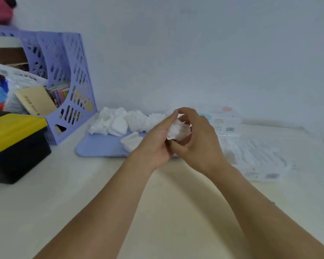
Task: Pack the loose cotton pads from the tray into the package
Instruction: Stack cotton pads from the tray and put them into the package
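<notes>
Packing looks only partly done. Both the left hand (157, 141) and right hand (196, 135) grasp a small stack of cotton pads (178, 130) above the tray (101, 146). Many loose pads (123, 121) remain heaped at its 11 o'clock side. The package (254, 156) lies at 3 o'clock; its contents are unclear.

White cotton pads (120, 121) heaped on lilac tray (99, 147); clear package (258, 156) flat beside it.

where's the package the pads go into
In the head view, the clear package lies flat on the table, right of the blue tray and just beyond the right hand.
</notes>
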`<state>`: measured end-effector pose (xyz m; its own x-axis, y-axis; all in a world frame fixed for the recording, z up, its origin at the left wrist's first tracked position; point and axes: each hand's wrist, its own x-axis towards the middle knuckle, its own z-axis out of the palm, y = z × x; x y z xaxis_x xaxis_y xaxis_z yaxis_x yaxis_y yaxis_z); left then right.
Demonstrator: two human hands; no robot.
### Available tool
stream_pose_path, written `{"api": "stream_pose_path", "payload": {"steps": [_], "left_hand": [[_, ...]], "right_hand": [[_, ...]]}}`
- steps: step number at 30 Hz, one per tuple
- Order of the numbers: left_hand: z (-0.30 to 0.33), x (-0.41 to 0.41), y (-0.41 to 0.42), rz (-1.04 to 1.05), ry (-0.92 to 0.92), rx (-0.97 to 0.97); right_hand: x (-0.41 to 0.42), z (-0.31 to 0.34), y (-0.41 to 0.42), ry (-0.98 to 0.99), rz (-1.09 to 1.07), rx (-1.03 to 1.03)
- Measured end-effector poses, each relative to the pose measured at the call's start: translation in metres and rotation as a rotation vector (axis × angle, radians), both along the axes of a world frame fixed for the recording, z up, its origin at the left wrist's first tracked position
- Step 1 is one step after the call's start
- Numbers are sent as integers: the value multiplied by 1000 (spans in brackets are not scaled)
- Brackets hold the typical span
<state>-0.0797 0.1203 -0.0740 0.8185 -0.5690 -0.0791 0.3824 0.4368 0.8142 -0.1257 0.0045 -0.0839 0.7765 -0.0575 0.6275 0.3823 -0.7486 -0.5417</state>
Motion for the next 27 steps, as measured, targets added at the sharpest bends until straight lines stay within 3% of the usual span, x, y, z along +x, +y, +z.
{"api": "stream_pose_path", "payload": {"steps": [6, 9, 14, 20, 27], "left_hand": [[-18, -1, 8, -113, -65, 135], [-12, -13, 4, -132, -65, 171], [-12, -14, -1, -90, 130, -30], [-13, -17, -1, -120, 58, 53], [-13, -14, 2, -112, 52, 120]], "right_hand": [[-10, 5, -34, 282, 388, 157], [-8, 2, -36, 253, 353, 155], [-7, 2, -34, 204, 296, 210], [-8, 4, -36, 261, 331, 125], [-12, 13, -59, 440, 495, 201]]}}
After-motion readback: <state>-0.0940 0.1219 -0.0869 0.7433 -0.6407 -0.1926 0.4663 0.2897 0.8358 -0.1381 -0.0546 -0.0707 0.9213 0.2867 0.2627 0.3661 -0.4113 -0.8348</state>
